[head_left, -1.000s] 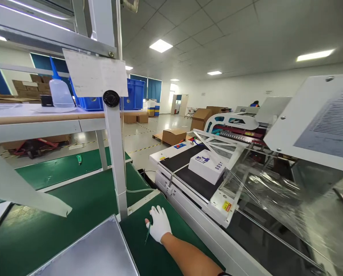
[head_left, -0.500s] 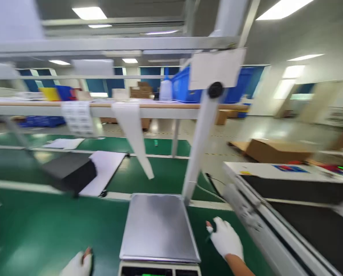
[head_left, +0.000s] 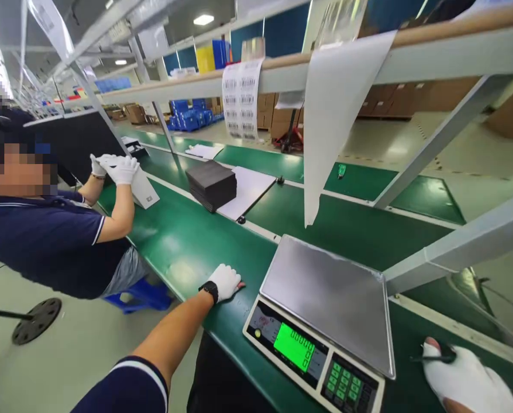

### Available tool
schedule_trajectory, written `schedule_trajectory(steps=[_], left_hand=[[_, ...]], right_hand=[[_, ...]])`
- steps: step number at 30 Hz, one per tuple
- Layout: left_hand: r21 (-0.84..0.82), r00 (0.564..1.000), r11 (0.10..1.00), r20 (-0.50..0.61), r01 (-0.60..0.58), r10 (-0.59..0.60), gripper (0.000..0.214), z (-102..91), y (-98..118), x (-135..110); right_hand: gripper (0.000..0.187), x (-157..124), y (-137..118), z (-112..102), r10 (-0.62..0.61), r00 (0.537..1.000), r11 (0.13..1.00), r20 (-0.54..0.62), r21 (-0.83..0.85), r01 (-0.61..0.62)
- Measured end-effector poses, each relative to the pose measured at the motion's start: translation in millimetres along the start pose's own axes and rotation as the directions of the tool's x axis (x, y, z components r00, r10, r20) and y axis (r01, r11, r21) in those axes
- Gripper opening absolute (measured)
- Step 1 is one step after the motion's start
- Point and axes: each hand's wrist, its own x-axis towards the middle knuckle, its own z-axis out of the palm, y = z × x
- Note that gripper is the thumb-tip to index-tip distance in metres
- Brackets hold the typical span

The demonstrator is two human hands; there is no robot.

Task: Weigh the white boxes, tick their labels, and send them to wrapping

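Note:
My left hand [head_left: 225, 281], in a white glove with a black wristwatch, rests flat on the green bench [head_left: 183, 246] just left of a digital scale [head_left: 325, 298]. The scale has a bare steel pan and a lit green display. At the bottom right, my gloved right hand [head_left: 462, 378] lies on the bench to the right of the scale, fingers closed around a thin dark pen-like tool [head_left: 437, 358].
A seated co-worker [head_left: 45, 229] at the left holds a white box [head_left: 140, 186] in both gloved hands. A stack of black sheets [head_left: 212, 182] lies on a white sheet farther along the bench. Label strips [head_left: 241, 97] and white paper [head_left: 333, 109] hang from the overhead shelf.
My view has swung left from the sealing machine to the scale and the co-worker. My left hand has come into view and settled beside the scale; my right hand still holds the tool.

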Motion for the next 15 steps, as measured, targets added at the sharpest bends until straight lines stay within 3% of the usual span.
schedule_trajectory(steps=[3, 8, 15], left_hand=[[0.006, 0.994, 0.995, 0.041, -0.100, 0.100, 0.044, 7.2, -3, 7], [0.038, 0.977, 0.977, 0.053, -0.208, 0.206, 0.043, 6.0, -3, 11], [0.023, 0.974, 0.976, 0.060, -0.218, 0.216, 0.038, 10.5, 2, 13]], right_hand=[[0.082, -11, -19, -11, 0.059, 0.994, 0.998, 0.090, -0.039, -0.056], [0.079, -11, -22, -9, 0.069, 0.996, 0.997, 0.048, 0.013, -0.069], [0.073, -8, -20, -6, 0.069, 0.997, 0.998, 0.035, -0.002, -0.069]])
